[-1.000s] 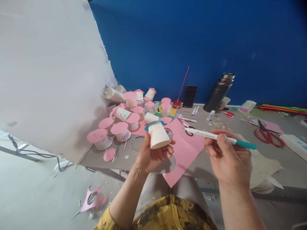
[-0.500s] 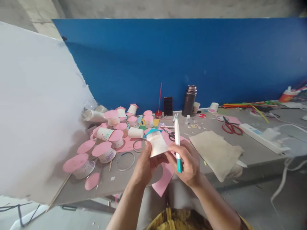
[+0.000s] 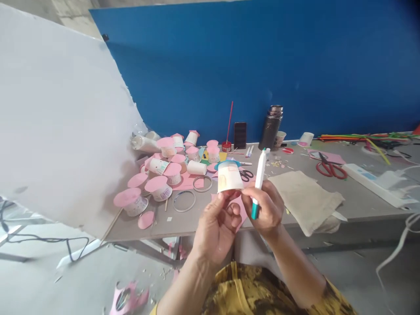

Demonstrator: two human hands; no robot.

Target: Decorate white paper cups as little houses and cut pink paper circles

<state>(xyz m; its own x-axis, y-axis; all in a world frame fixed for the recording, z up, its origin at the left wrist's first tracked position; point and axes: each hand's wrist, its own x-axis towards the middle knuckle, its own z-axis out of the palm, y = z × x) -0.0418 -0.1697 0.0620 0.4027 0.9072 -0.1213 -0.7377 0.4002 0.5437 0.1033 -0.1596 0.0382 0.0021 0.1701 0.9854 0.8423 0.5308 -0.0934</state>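
Observation:
A white paper cup (image 3: pixel 229 177) is held upside down above the table, with a blue paper disc (image 3: pixel 218 165) behind its upper end. Faint yellowish and orange marks show on its side. My left hand (image 3: pixel 216 227) is palm up under the cup, thumb against the rim and fingers curled, partly hidden at the cup. Between the fingers of my right hand (image 3: pixel 267 205) stands a white marker (image 3: pixel 260 173) with a teal lower end, its green tip pointing up. The same hand's fingertips touch the cup's right rim.
Several decorated cups with pink discs (image 3: pixel 158 188) crowd the left. Tape rings (image 3: pixel 184 201), black scissors (image 3: pixel 246 175) and pink paper lie near the hands. Farther off are a dark flask (image 3: pixel 271 127), a phone (image 3: pixel 240 135), a beige cloth (image 3: pixel 305 197), red scissors (image 3: pixel 330 169) and a power strip (image 3: pixel 377 186).
The cup has turned and now sits more upright, its rim downward. My left hand has shifted from the cup's side to beneath it. The view has tilted down and left.

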